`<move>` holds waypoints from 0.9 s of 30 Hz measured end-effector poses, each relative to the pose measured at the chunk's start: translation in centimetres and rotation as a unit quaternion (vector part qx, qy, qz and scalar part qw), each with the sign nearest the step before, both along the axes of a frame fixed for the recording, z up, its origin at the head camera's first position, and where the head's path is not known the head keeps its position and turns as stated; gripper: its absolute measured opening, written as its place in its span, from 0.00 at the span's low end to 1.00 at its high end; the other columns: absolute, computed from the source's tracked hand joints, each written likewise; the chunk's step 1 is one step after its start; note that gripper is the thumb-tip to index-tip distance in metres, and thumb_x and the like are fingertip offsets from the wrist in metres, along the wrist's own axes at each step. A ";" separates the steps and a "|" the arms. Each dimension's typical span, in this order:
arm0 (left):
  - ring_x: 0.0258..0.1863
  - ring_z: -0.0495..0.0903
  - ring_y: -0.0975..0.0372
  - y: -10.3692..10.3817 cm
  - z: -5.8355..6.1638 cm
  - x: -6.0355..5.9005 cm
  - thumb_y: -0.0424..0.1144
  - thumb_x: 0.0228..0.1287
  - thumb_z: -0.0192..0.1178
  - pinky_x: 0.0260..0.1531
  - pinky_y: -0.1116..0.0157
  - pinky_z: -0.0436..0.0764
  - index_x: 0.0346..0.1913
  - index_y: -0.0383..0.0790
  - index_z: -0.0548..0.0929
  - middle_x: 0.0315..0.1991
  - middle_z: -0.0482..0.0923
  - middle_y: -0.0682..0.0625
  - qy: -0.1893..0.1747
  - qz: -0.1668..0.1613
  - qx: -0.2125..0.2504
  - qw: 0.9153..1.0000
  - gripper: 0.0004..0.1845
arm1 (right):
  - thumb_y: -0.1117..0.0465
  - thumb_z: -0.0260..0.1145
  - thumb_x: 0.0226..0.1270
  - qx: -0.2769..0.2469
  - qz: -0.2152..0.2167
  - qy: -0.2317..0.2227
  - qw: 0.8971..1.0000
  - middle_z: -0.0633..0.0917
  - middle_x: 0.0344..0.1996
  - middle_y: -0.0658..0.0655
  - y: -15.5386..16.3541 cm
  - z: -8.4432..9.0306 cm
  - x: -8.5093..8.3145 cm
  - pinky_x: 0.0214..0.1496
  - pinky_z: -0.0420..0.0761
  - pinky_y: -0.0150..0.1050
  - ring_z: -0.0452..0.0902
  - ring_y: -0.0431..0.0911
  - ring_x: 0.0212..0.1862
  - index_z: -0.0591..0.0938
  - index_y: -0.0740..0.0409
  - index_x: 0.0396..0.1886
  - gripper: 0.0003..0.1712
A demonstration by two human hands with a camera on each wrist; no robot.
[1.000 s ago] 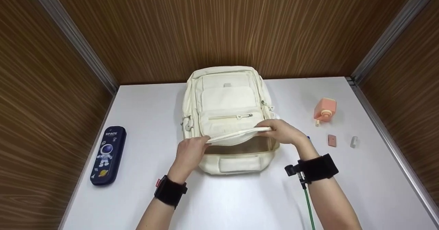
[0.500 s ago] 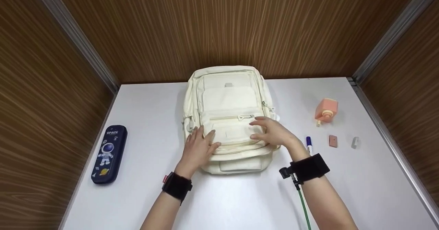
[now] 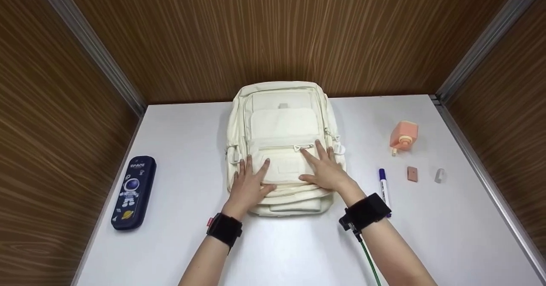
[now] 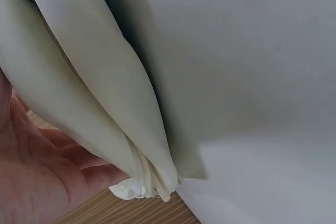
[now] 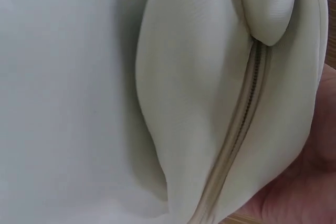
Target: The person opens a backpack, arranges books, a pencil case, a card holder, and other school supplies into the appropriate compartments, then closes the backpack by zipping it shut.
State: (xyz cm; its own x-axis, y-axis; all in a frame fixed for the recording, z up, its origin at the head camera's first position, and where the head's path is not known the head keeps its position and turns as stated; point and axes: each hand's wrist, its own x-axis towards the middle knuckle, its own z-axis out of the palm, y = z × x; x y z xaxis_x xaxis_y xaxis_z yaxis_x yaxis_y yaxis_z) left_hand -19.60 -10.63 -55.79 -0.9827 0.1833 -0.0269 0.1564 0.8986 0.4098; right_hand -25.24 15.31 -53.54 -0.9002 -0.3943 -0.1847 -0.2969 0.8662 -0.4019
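Left hand [image 3: 247, 188] and right hand [image 3: 328, 171], fingers apart, touch the boxy cream fabric backpack [image 3: 284, 122] at eight and four o'clock, best pressed evenly.

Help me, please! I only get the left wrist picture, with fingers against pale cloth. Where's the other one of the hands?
Observer: The right hand rests on the front of the cream backpack, fingers spread.
Operator: Cool! What's way over on the left of the backpack?
Observer: A dark blue case with an astronaut picture.
Operator: And on the right side?
Observer: A blue-capped marker, lying on the white table.
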 end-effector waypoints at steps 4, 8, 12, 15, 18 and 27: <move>0.72 0.40 0.34 -0.3 -0.2 0.5 0.65 0.61 0.60 0.64 0.36 0.54 0.77 0.57 0.57 0.75 0.38 0.29 0.000 0.001 0.004 1.000 0.44 | 0.34 0.64 0.62 0.000 -0.003 0.002 1.000 0.33 0.77 0.63 -0.4 -0.4 0.9 0.56 0.53 0.79 0.31 0.75 0.71 0.51 0.38 0.79 0.51; 0.73 0.40 0.35 -0.6 -0.3 1.1 0.63 0.60 0.61 0.64 0.36 0.55 0.77 0.58 0.58 0.76 0.38 0.30 0.007 0.007 0.012 1.000 0.44 | 0.34 0.64 0.61 -0.011 -0.010 0.009 1.000 0.33 0.77 0.63 -0.7 -0.8 1.7 0.55 0.53 0.80 0.31 0.75 0.72 0.51 0.39 0.79 0.52; 0.73 0.40 0.35 -0.7 -0.4 1.7 0.63 0.61 0.61 0.64 0.36 0.56 0.77 0.58 0.58 0.76 0.38 0.31 0.009 0.003 0.014 1.000 0.43 | 0.34 0.65 0.60 -0.019 -0.019 0.010 1.000 0.33 0.77 0.62 -0.7 -1.1 2.4 0.55 0.52 0.80 0.30 0.74 0.72 0.51 0.37 0.79 0.52; 0.73 0.42 0.37 -1.2 -0.1 1.8 0.63 0.63 0.59 0.65 0.37 0.54 0.76 0.57 0.59 0.76 0.41 0.32 0.010 -0.003 0.026 1.000 0.41 | 0.34 0.65 0.60 -0.027 -0.023 0.011 0.999 0.34 0.77 0.61 -0.7 -1.2 2.7 0.55 0.51 0.80 0.30 0.74 0.72 0.51 0.37 0.79 0.52; 0.71 0.55 0.40 -2.2 0.4 1.4 0.59 0.67 0.58 0.65 0.41 0.58 0.73 0.50 0.66 0.74 0.54 0.34 0.039 0.005 0.060 0.997 0.35 | 0.35 0.66 0.61 -0.032 -0.023 0.009 0.999 0.34 0.77 0.61 -0.6 -1.1 2.8 0.55 0.51 0.80 0.30 0.73 0.72 0.52 0.38 0.79 0.52; 0.55 0.76 0.46 -6.6 1.3 -2.7 0.28 0.72 0.50 0.53 0.52 0.75 0.64 0.31 0.73 0.56 0.76 0.38 0.102 0.154 0.189 0.965 0.19 | 0.36 0.67 0.60 -0.034 -0.020 0.005 0.999 0.36 0.77 0.63 -0.7 -0.6 2.5 0.53 0.53 0.81 0.32 0.75 0.71 0.52 0.39 0.79 0.52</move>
State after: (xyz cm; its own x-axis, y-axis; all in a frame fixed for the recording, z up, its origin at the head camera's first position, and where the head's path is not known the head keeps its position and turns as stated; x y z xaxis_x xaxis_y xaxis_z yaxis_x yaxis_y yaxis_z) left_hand -22.33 -17.22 -54.54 -0.9699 -0.1584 0.1850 0.0190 0.7080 0.7060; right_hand -22.75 14.63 -54.19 -0.9173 -0.3691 -0.1492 -0.2667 0.8480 -0.4580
